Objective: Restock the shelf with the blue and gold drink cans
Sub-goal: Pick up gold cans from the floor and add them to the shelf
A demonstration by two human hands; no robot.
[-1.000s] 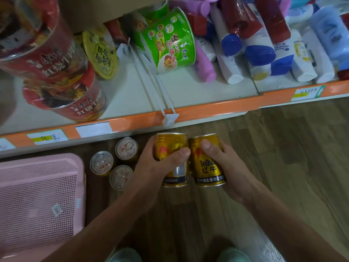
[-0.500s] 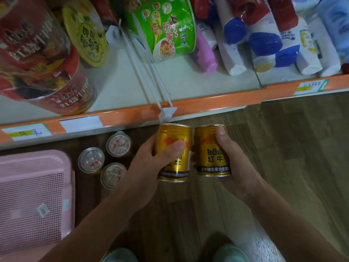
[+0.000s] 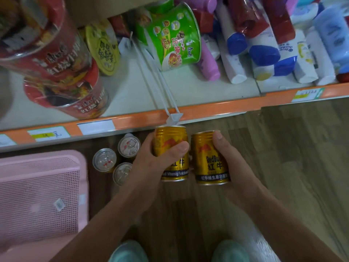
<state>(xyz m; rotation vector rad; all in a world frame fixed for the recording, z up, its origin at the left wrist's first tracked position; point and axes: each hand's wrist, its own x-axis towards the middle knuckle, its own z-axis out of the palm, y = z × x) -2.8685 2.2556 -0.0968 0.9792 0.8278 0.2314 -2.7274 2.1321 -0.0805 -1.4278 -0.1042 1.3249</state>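
Two gold-and-blue Red Bull cans in hand at my end: left can [image 3: 169, 137] gripped by the left hand [image 3: 149, 165], thumb wrapped across the front, other fingers curled round the back; right can [image 3: 205, 157] gripped by the right hand [image 3: 234, 167], thumb up near the top rim, remaining fingers hidden behind the can, so can't tell how they lie. Both cans roughly upright, just beside each other, held over the wood floor [image 3: 283, 167] and just short of the shelf's [image 3: 207, 108] orange edge; neither is on the board yet.

Three more cans [image 3: 104, 160] w/ clear caps stand in a cluster on the floor, between the left hand and the pink basket [image 3: 37, 195]; those are left to do.

On the shelf I see no matching cans; just red noodle cups [image 3: 66, 95], a green noodle cup [image 3: 175, 36], bottles [image 3: 264, 53] further right, and a wire divider [image 3: 160, 87] w/ bare board either side.

My read: early stage; none placed as far as I can see, two about to go up, three waiting; approx. the whole restock is ahead.
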